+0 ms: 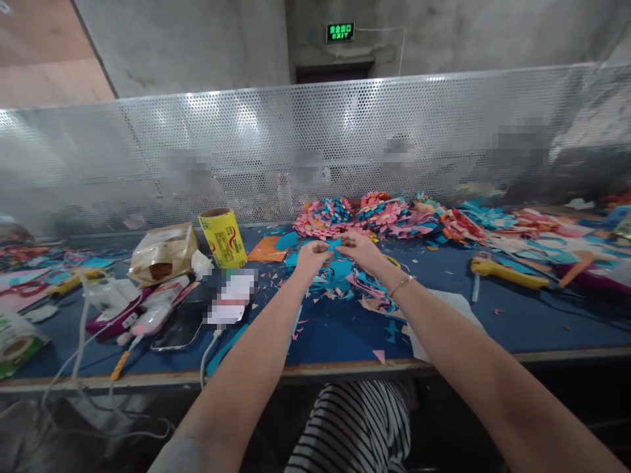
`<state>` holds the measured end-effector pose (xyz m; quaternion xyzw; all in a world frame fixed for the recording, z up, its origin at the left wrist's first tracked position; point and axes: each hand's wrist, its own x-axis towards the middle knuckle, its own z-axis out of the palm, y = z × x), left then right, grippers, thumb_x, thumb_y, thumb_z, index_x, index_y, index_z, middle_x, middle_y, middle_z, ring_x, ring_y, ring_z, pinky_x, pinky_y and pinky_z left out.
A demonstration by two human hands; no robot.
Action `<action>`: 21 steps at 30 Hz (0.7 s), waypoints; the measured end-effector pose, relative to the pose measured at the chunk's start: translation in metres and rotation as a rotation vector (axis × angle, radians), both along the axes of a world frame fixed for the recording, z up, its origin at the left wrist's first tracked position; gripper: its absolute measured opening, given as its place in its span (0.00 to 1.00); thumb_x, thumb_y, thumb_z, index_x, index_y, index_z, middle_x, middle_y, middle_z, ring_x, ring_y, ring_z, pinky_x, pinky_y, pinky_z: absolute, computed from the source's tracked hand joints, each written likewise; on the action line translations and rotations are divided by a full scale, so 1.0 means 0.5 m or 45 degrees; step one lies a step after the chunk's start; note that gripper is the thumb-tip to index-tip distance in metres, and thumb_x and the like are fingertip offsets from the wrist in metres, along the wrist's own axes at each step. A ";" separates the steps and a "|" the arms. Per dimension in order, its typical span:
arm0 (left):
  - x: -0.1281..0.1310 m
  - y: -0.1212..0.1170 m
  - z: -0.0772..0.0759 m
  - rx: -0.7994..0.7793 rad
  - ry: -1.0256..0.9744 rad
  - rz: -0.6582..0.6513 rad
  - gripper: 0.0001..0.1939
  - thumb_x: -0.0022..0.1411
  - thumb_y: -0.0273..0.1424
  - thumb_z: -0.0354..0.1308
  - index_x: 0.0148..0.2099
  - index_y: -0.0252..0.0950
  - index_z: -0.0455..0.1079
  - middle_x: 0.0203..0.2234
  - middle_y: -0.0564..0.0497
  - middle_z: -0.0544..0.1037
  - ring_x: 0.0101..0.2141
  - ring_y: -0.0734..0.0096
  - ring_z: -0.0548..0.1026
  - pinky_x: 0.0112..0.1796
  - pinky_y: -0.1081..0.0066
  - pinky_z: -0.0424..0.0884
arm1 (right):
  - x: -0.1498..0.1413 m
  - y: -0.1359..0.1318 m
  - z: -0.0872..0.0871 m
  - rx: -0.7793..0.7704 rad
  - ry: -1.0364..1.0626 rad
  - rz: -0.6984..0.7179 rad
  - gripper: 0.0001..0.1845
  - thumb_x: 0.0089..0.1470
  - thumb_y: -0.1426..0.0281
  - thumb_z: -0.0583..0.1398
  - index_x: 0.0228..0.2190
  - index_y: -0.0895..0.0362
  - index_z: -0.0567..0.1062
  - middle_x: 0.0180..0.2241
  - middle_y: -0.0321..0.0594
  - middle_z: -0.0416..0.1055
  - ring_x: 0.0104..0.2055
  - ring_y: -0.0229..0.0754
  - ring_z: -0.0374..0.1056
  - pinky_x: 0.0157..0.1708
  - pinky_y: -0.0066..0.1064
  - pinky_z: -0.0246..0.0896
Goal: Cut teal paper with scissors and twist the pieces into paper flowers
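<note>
Both my arms reach out over a blue table (335,328). My left hand (311,253) and my right hand (355,247) meet at the middle, fingers pinched on a small blue piece of paper (334,244) held between them. Below the hands lies a heap of blue and pink paper scraps (355,282). Just beyond them sit several folded paper flowers (345,215) in pink, blue and orange. A thin bracelet (401,284) circles my right wrist.
A yellow tape roll (223,238), a brown bag (162,253), a phone (180,327) with white cables and a charger lie at left. A yellow glue gun (507,271) and more paper pieces lie at right. A perforated metal screen (315,144) backs the table.
</note>
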<state>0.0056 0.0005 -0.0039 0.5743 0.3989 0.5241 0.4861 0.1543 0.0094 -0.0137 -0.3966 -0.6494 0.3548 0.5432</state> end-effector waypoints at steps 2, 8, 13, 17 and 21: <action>0.001 0.000 0.001 -0.006 -0.027 -0.011 0.12 0.37 0.27 0.66 0.27 0.33 0.67 0.19 0.56 0.69 0.22 0.76 0.70 0.25 0.73 0.69 | 0.001 -0.001 0.002 -0.005 -0.014 -0.008 0.22 0.37 0.67 0.62 0.38 0.60 0.70 0.26 0.36 0.67 0.27 0.35 0.63 0.29 0.30 0.61; 0.002 -0.003 0.008 -0.057 -0.116 -0.035 0.13 0.37 0.30 0.67 0.25 0.33 0.66 0.16 0.56 0.69 0.19 0.76 0.71 0.26 0.72 0.69 | 0.004 -0.005 0.010 0.057 -0.067 -0.047 0.23 0.36 0.66 0.63 0.38 0.61 0.71 0.25 0.36 0.66 0.27 0.35 0.62 0.29 0.31 0.60; -0.002 0.001 0.006 -0.055 -0.124 -0.049 0.18 0.31 0.32 0.69 0.25 0.32 0.66 0.15 0.56 0.69 0.19 0.75 0.70 0.27 0.70 0.69 | 0.005 -0.005 0.012 0.064 -0.097 -0.039 0.23 0.36 0.68 0.62 0.39 0.62 0.71 0.25 0.36 0.66 0.26 0.35 0.62 0.29 0.31 0.60; -0.005 0.008 -0.001 -0.033 -0.126 -0.067 0.19 0.29 0.33 0.70 0.26 0.32 0.67 0.16 0.56 0.70 0.20 0.75 0.70 0.28 0.69 0.69 | 0.004 -0.005 0.014 0.057 -0.086 -0.055 0.22 0.36 0.69 0.62 0.38 0.62 0.71 0.25 0.36 0.66 0.27 0.36 0.63 0.30 0.31 0.61; -0.005 0.012 -0.006 0.001 -0.092 -0.063 0.17 0.31 0.32 0.68 0.25 0.33 0.67 0.16 0.56 0.69 0.20 0.75 0.69 0.29 0.69 0.68 | 0.004 -0.005 0.017 0.070 -0.135 -0.055 0.22 0.37 0.71 0.61 0.39 0.62 0.71 0.24 0.35 0.66 0.26 0.36 0.63 0.31 0.31 0.61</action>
